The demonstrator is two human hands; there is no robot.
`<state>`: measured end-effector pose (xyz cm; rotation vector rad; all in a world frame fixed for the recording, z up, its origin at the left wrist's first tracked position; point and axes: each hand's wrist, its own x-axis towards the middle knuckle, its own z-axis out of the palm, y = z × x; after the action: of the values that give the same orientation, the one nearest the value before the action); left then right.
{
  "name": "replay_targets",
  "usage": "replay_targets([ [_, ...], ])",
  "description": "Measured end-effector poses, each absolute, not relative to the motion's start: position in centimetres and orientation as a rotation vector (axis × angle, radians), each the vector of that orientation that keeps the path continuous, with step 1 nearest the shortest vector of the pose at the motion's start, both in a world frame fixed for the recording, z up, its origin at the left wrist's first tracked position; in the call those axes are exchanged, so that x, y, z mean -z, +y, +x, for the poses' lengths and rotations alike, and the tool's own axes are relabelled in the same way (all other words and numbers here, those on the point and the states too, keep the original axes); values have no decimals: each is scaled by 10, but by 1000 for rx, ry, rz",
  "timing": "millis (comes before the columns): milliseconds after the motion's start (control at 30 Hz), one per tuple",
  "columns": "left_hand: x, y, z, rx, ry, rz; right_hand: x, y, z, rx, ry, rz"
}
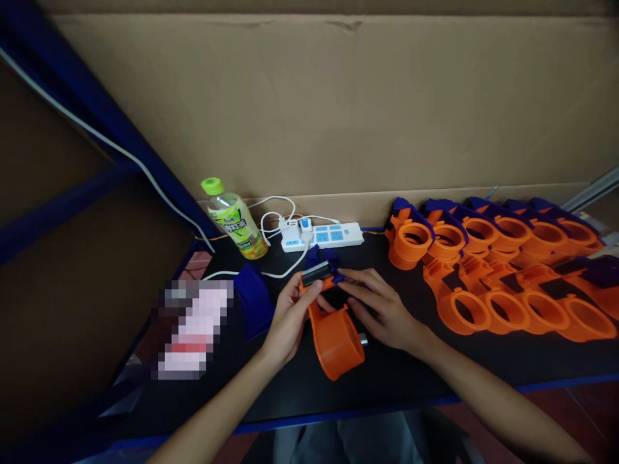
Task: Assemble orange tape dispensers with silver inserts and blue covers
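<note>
An orange tape dispenser (337,341) with a serrated metal blade and a black strip at its head is in the middle of the table. My left hand (289,316) is closed round its head, the thumb lying on the black strip. My right hand (382,306) has its fingertips at the head's right end, on a small dark blue plastic piece (337,276). Whether that piece is fixed to the dispenser, I cannot tell. More blue plastic pieces (322,256) lie just behind the head. A small metal-coloured part (362,339) shows beside the ring, partly hidden.
Several orange and blue tape dispensers (464,309) stand in two rows on the right. At the back are a white power strip (345,235) with cables and a drink bottle (236,225). A blue plastic piece (254,303) and a pixelated patch are on the left. Cardboard (338,109) walls the back.
</note>
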<state>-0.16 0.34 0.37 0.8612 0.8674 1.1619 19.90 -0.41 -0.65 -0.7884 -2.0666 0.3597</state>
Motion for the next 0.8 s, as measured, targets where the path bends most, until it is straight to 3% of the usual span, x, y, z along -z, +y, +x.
replay_targets([
  [800, 2, 1, -3, -1111, 876, 889, -5, -9, 199, 8, -2347, -767],
])
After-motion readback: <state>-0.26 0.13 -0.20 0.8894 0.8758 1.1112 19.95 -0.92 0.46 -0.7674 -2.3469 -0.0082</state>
